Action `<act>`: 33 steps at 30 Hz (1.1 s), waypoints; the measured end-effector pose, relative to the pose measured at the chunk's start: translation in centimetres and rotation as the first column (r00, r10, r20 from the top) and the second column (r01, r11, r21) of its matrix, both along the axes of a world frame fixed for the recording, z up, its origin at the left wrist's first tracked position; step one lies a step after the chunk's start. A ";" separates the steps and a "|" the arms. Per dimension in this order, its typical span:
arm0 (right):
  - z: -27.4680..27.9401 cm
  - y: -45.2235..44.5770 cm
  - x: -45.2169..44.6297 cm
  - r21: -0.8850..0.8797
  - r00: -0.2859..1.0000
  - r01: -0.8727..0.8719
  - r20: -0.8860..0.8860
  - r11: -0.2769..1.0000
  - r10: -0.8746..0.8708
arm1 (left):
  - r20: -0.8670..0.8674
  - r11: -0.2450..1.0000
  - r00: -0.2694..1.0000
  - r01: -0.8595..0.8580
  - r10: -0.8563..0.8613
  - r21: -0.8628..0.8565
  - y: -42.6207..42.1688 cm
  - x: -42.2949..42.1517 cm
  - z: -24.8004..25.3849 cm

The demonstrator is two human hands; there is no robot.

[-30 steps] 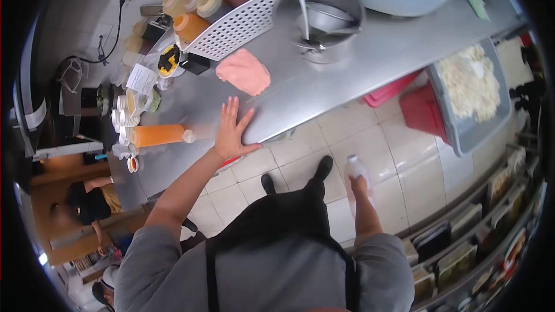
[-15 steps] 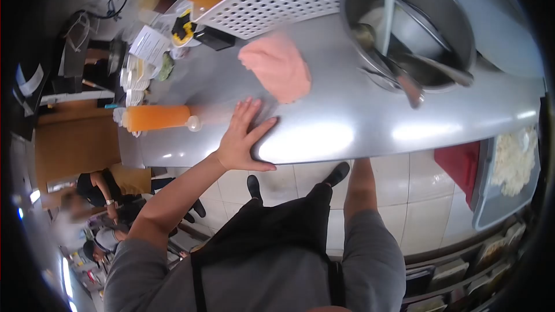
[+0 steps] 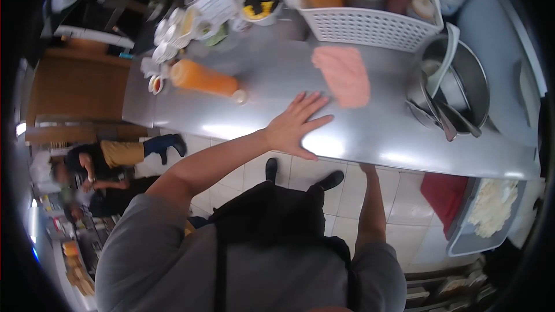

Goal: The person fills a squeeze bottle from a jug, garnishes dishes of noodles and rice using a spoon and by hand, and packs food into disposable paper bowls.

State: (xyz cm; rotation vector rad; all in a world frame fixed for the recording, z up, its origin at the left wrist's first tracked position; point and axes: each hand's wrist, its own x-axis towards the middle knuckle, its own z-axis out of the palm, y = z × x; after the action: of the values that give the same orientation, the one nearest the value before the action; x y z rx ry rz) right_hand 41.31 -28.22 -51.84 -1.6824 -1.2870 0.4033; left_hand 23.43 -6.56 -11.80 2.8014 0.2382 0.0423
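Observation:
My left hand (image 3: 296,127) lies flat on the steel counter (image 3: 272,75) at its front edge, fingers spread and nothing in them. Just beyond its fingertips is a pink cloth (image 3: 346,76), not touched by the hand. To the left, an orange squeeze bottle (image 3: 205,78) rests on its side with its pale tip towards the hand. My right hand (image 3: 367,167) is at the underside of the counter's front edge. Its fingers are hidden by the counter, so what they touch cannot be seen.
A white perforated basket (image 3: 370,28) holds several sauce bottles at the back. Right of it stands a steel pot (image 3: 480,81) with utensils inside. Low on the right is a grey tub (image 3: 457,242) of white food beside a red panel (image 3: 444,199). Other people (image 3: 110,159) stand at far left.
The view has shifted, so the counter's things appear farther right and more of the basket shows. My left hand stays flat near the cloth. My right hand remains at the counter edge.

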 end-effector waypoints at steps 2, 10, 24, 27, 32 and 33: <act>5.8 -1.5 -0.8 -0.502 0.837 -0.542 -0.395 0.674 0.379 | 0.042 1.000 0.999 -0.015 0.014 0.013 0.0 -0.3 0.1; 41.7 5.7 -2.2 -0.270 0.658 -0.566 -0.717 0.779 0.230 | 0.213 0.997 0.976 -0.051 0.038 0.053 -1.9 -2.7 0.2; 41.2 26.1 -20.3 -0.187 0.806 -0.081 0.566 0.979 0.175 | 0.570 0.885 0.682 -0.413 0.458 -0.216 4.7 -24.4 10.4; 42.8 27.0 -14.7 -0.338 0.866 0.007 0.474 0.941 0.163 | 0.610 0.795 0.530 -0.516 0.589 -0.319 8.0 -25.2 10.7; 56.4 29.4 -15.2 -0.082 0.924 -0.381 0.005 0.921 0.382 | 0.569 0.754 0.511 -0.301 0.644 -0.584 12.3 -21.8 10.8; 57.9 29.8 -16.4 -0.083 0.927 -0.374 0.006 0.924 0.376 | 0.569 0.756 0.515 -0.295 0.641 -0.585 13.0 -21.1 10.4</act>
State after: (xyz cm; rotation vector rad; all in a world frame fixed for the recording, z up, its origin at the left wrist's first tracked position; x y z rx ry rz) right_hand 24.88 1.63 6.08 -1.5044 -1.6340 0.6728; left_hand 2.36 6.44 -1.44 1.9567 0.7140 1.1258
